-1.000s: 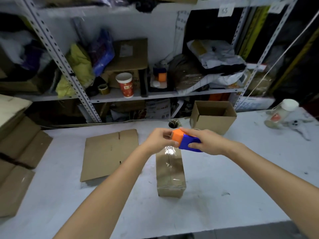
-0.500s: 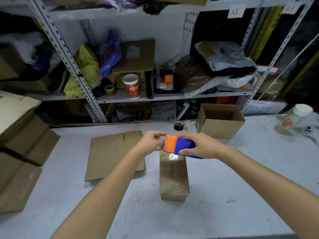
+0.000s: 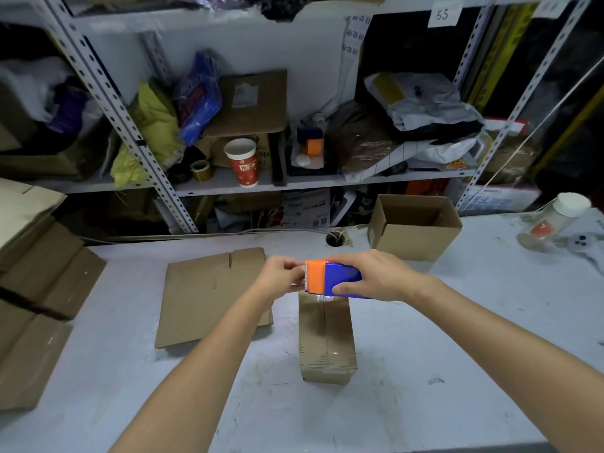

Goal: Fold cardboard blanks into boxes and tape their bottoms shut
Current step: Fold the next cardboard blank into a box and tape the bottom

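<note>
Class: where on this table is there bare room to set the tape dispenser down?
Bare table lies right of the taped box, before the open box. Another patch lies nearer the camera, below the flat blank. The left edge is crowded with stacked cardboard.

We have one view only, a wide-angle camera worn on the head, so nothing is shared with a second camera. We look forward and down over the white table point(image 3: 457, 338), whose near edge leaves the frame at the bottom. Both forearms reach in from the bottom corners toward the middle of the table, close under the lens. Beyond the table's far edge we face the metal shelving point(image 3: 108, 103), its uprights bowed by the lens.
</note>
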Tool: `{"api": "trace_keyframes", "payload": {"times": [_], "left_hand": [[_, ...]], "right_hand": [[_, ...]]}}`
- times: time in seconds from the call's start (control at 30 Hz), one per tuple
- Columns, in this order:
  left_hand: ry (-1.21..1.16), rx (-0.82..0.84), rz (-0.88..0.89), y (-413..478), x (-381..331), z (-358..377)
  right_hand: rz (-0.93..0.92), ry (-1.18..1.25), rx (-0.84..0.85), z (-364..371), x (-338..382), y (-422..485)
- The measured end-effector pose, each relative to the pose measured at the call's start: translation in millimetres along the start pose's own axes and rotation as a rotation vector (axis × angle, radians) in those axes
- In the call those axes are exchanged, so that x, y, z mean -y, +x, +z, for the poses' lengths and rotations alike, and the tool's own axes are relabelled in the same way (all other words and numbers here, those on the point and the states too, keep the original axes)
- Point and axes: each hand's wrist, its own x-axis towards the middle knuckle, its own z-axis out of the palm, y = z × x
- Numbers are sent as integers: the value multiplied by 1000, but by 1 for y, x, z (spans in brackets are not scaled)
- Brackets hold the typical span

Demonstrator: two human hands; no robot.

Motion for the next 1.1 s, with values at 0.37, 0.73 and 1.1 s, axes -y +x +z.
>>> {"api": "trace_keyframes", "payload": {"times": [0.37, 0.73, 1.1], "left_hand": [[-110, -294, -192, 21, 24, -65], [-108, -146, -235, 26, 27, -50], [17, -97, -333, 36, 66, -11]], "right_hand": [[307, -98, 122, -39, -105, -18], [417, -93, 222, -25, -139, -12], [492, -90, 276, 27, -127, 11]]}}
